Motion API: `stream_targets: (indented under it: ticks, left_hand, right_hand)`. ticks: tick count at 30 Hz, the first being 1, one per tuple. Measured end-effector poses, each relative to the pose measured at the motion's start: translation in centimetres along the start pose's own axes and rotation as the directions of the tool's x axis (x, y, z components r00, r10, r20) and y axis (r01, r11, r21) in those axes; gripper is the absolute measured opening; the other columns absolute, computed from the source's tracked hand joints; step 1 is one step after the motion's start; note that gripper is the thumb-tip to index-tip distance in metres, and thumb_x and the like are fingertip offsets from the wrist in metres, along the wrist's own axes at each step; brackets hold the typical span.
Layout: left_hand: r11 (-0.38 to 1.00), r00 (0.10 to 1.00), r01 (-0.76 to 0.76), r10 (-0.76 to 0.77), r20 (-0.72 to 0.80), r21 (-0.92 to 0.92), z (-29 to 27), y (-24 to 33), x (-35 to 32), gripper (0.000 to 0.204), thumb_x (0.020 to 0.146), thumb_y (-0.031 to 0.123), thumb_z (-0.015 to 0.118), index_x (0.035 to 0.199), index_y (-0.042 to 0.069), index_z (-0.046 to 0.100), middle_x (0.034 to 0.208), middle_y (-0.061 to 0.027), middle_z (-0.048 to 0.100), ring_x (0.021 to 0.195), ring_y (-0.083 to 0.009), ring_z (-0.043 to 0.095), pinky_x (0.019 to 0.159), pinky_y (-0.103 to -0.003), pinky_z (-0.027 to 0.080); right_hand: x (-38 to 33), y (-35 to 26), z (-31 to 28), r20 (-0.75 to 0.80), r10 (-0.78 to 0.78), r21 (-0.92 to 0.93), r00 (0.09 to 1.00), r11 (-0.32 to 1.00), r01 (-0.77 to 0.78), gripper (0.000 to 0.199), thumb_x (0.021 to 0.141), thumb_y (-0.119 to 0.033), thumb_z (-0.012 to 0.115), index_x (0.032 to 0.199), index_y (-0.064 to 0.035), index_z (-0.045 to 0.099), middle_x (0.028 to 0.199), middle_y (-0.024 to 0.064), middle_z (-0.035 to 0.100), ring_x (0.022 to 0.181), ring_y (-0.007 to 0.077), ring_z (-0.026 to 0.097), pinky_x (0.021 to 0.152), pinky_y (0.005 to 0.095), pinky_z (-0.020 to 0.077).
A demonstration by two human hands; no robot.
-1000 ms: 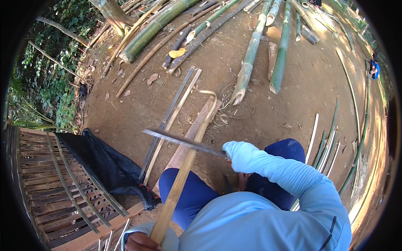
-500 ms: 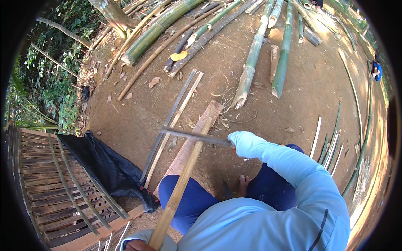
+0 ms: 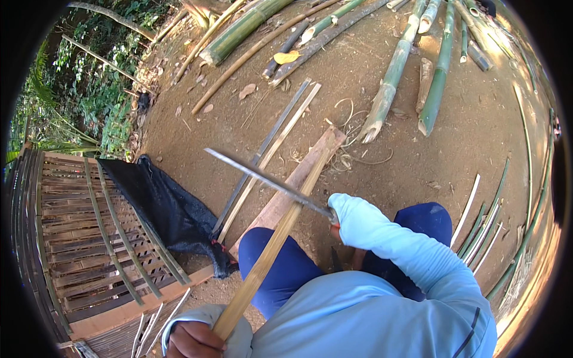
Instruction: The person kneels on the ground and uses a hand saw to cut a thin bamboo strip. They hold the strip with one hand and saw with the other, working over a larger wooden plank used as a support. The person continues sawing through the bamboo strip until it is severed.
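Observation:
My left hand (image 3: pixel 196 341), at the lower edge, is closed round the near end of a long split bamboo strip (image 3: pixel 262 262). The strip slants away across my left thigh, and its far end rests on a flat wooden plank (image 3: pixel 305 172). My right hand (image 3: pixel 336 232), mostly covered by a light blue sleeve, is closed on the handle of a machete (image 3: pixel 262 176); the sleeve hides most of the grip. Its long blade crosses the strip, tip pointing to the far left. Whether the edge touches the strip I cannot tell.
Two narrow strips (image 3: pixel 271 156) lie left of the plank. A slatted bamboo frame (image 3: pixel 98 238) with black cloth (image 3: pixel 170 209) stands at the left. Green bamboo poles (image 3: pixel 439 77) lie ahead, thin strips (image 3: pixel 483 230) at the right. Curled shavings (image 3: pixel 352 158) surround the plank's far end.
The blade has come nearer to me along the strip, and its tip now angles farther away. The whole view has shifted, bringing more of my left hand into sight.

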State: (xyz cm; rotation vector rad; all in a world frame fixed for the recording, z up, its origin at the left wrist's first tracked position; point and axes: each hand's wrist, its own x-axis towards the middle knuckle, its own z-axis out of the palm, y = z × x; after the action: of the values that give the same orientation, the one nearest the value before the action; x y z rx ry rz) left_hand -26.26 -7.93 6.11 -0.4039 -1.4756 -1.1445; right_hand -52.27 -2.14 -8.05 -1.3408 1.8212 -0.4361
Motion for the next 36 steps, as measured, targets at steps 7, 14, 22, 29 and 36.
stream_targets:
  ticks: [7, 14, 22, 29, 36]
  left_hand:
    - [0.959, 0.953, 0.092, -0.007, 0.302, -0.27, -1.3, -0.8, 1.8, 0.015, 0.087, 0.007, 0.051, 0.074, 0.013, 0.044, 0.056, -0.0004, 0.042, 0.045, -0.0127, 0.043, 0.044, -0.029, 0.033]
    - [0.894, 0.899, 0.086, 0.121, 0.421, -0.44, -2.0, -2.3, 2.2, 0.016, 0.085, 0.006, 0.05, 0.071, 0.012, 0.045, 0.056, -0.0012, 0.045, 0.046, -0.0133, 0.044, 0.043, -0.029, 0.032]
    - [0.83, 0.813, 0.002, 0.324, 0.484, -0.558, -3.2, -2.4, 1.0, 0.011, 0.091, 0.011, 0.044, 0.081, 0.012, 0.048, 0.061, -0.0012, 0.048, 0.05, -0.0131, 0.046, 0.044, -0.028, 0.033]
    - [0.891, 0.877, -0.034, 0.244, 0.413, -0.453, -2.5, -2.7, 1.5, 0.014, 0.091, 0.013, 0.043, 0.078, 0.012, 0.049, 0.061, -0.001, 0.048, 0.05, -0.0109, 0.047, 0.041, -0.025, 0.032]
    - [0.869, 0.878, 0.027, 0.216, 0.428, -0.494, -2.6, -2.2, 1.0, 0.013, 0.089, 0.011, 0.046, 0.076, 0.012, 0.048, 0.06, -0.0005, 0.048, 0.05, -0.0107, 0.047, 0.041, -0.025, 0.031]
  right_hand:
    - [-5.2, -6.3, -1.1, 0.286, -0.015, -0.108, 0.958, 0.993, 0.047, 0.027, 0.073, -0.026, 0.072, 0.088, -0.0069, 0.059, 0.086, 0.0185, 0.061, 0.077, 0.0392, 0.064, 0.069, 0.0468, 0.0526]
    - [-5.3, -7.1, 0.1, 0.362, 0.029, -0.232, 0.932, 0.971, 0.06, 0.024, 0.074, -0.026, 0.069, 0.085, -0.0067, 0.061, 0.08, 0.0167, 0.061, 0.075, 0.0369, 0.065, 0.067, 0.0445, 0.0534]
    - [-3.9, -4.9, 0.5, 0.151, 0.183, -0.117, 0.971, 0.979, -0.167, 0.021, 0.072, -0.019, 0.07, 0.085, -0.0055, 0.061, 0.086, 0.0203, 0.063, 0.081, 0.0424, 0.064, 0.071, 0.046, 0.0524]
    - [-4.0, -6.1, 1.7, 0.337, 0.271, -0.329, 0.902, 0.931, -0.157, 0.022, 0.072, -0.02, 0.07, 0.086, -0.0055, 0.062, 0.087, 0.0202, 0.064, 0.078, 0.0396, 0.066, 0.067, 0.0479, 0.0532]
    - [-2.8, -3.2, 0.8, 0.161, 0.257, -0.16, 0.953, 0.96, -0.232, 0.022, 0.072, -0.021, 0.071, 0.088, -0.0081, 0.063, 0.085, 0.0189, 0.066, 0.08, 0.0381, 0.067, 0.067, 0.0456, 0.0541]
